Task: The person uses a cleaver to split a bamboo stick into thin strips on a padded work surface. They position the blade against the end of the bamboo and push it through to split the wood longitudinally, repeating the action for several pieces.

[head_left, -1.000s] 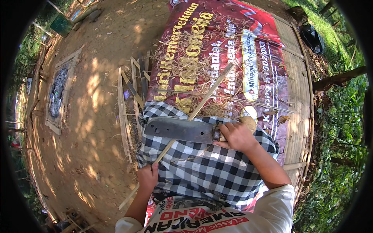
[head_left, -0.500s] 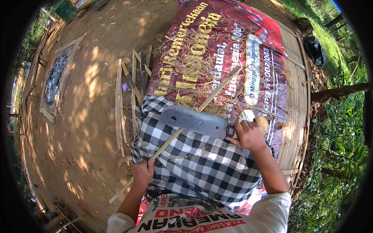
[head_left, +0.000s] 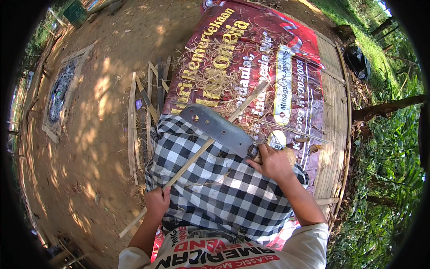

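My right hand (head_left: 274,162) is closed round the wooden handle of a broad grey cleaver (head_left: 217,130) with holes in its blade. The blade lies across a thin bamboo strip (head_left: 190,160), over my lap. My left hand (head_left: 157,201) grips that strip near its lower end. From there the strip slants up to the right, passes under the blade and comes out beyond it over the banner. A black-and-white checked cloth (head_left: 215,181) covers my legs. Part of the handle is hidden by my right fingers.
A red printed banner (head_left: 298,92) covers a bamboo platform (head_left: 333,114), with curly shavings (head_left: 215,62) scattered on it. Split bamboo pieces (head_left: 133,130) lie on the dirt ground at left. An ash pit (head_left: 62,92) with a frame is farther left. Green plants (head_left: 394,179) grow at right.
The cleaver's blade has tilted, its tip higher and its handle end lower. The view has shifted slightly. Both hands keep their holds.
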The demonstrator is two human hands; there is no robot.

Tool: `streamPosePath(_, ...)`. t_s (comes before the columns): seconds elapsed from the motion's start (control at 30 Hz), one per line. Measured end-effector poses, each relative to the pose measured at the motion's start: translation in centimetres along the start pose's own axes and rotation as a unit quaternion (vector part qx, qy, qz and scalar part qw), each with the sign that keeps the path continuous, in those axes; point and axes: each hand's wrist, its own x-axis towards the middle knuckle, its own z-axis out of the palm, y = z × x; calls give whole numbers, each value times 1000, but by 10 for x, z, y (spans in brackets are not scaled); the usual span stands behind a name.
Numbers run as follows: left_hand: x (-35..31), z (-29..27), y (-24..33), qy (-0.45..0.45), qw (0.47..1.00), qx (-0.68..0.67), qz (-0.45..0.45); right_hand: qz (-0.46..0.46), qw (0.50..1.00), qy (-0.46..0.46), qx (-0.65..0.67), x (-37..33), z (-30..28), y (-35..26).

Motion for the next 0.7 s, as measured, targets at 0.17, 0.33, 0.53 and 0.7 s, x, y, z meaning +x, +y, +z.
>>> streamPosePath(0.17, -3, 4, -6, 2, 1000, -7, -4, -85, 996, 15, -31, 12, 11, -6)
streamPosePath(0.33, 6, -1, 0, -19, 1000, -17, 1, 120, 992, 7, -39, 29, -3, 68)
streamPosePath(0.53, 4, 1, -7, -27, 1000, -3, -5, 53, 998, 33, -21, 19, 14, 30)
streamPosePath(0.7, 1, 5, -10, -17, 1000, -24, 8, -86, 996, 27, -20, 23, 7, -7)
